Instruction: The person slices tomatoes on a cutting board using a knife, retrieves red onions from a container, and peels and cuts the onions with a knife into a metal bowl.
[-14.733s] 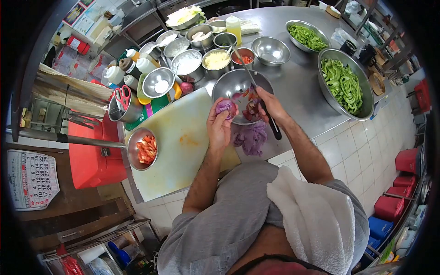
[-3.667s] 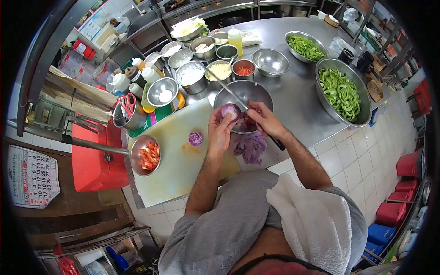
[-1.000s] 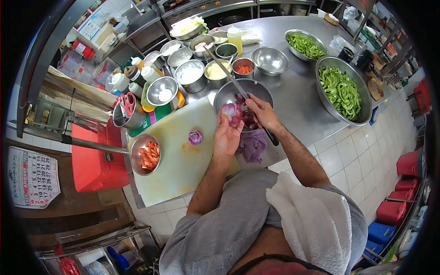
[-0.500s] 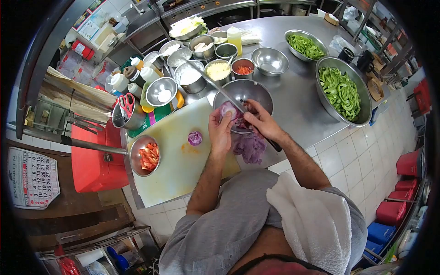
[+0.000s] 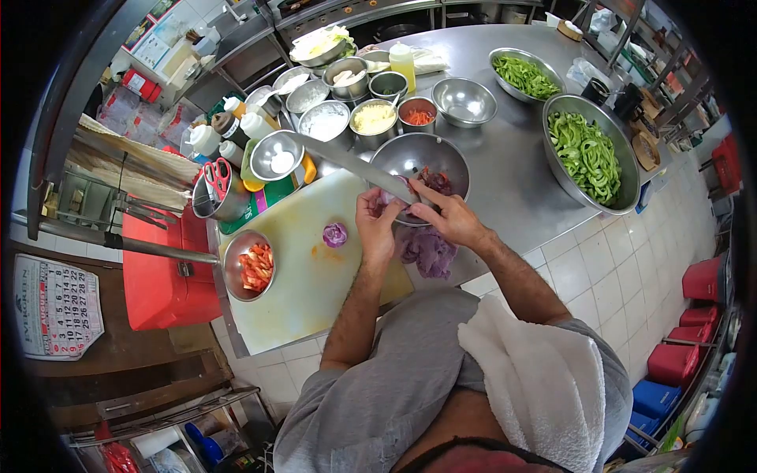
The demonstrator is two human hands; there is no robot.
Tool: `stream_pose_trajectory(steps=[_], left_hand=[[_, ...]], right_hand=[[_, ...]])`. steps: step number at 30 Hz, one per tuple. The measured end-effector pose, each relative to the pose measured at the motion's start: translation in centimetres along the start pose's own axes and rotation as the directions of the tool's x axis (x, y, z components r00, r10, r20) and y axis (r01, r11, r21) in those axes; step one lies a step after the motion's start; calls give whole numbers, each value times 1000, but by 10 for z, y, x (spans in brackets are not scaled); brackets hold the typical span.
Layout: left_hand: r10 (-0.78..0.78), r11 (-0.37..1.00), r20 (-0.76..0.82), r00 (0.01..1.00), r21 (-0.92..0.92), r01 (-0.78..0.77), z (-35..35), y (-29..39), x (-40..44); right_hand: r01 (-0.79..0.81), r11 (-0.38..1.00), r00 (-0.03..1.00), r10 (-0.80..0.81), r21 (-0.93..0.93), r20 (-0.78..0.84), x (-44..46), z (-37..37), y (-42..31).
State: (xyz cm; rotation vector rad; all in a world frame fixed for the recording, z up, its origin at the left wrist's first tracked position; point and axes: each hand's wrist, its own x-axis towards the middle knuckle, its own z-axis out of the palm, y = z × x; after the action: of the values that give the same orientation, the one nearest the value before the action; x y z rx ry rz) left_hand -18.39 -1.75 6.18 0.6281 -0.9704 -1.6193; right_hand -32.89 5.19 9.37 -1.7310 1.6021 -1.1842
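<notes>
My left hand [image 5: 375,225] is closed around a red onion [image 5: 393,189] at the near rim of a steel mixing bowl [image 5: 443,150]. My right hand [image 5: 456,219] grips a large knife [image 5: 335,158]; its broad blade crosses over the onion and points up and left, and its handle is hidden by the fingers. Dark reddish pieces lie in the bowl beyond the hands. Below them, a crumpled purple heap [image 5: 430,254], perhaps onion skins or netting, rests by the table edge. Another peeled red onion [image 5: 334,235] sits on the cutting board [image 5: 288,296] to the left.
A bowl of chopped tomato [image 5: 256,266] stands on the board's left edge. Several steel containers and sauce bottles crowd the back left, with a pot holding red scissors [image 5: 218,180]. Large bowls of sliced green peppers [image 5: 585,162] and cut greens [image 5: 527,79] stand right.
The knife blade has swung lower and turned its broad side to view, reaching further left over the containers. My right hand has shifted slightly and the onion is now more covered.
</notes>
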Motion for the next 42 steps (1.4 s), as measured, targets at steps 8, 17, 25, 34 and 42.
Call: stream_pose_trajectory(steps=[8,17,25,34,42], left_hand=[[-67,988,301,951,-110,105,-16,20,1],[-144,968,239,960,-170,187,-1,17,2],[-115,988,139,984,-89,128,11,5,1],[-60,998,27,998,34,59,11,7,-6],[-126,977,149,981,-155,149,5,15,-3]], right_hand=[[-440,696,888,431,567,160,11,-48,0],[-507,759,859,486,409,163,4,-34,16],[-251,961,964,237,114,124,-4,-14,-20],[-136,982,990,132,128,42,-4,-2,1],[-506,471,854,393,723,341,5,-32,-7]])
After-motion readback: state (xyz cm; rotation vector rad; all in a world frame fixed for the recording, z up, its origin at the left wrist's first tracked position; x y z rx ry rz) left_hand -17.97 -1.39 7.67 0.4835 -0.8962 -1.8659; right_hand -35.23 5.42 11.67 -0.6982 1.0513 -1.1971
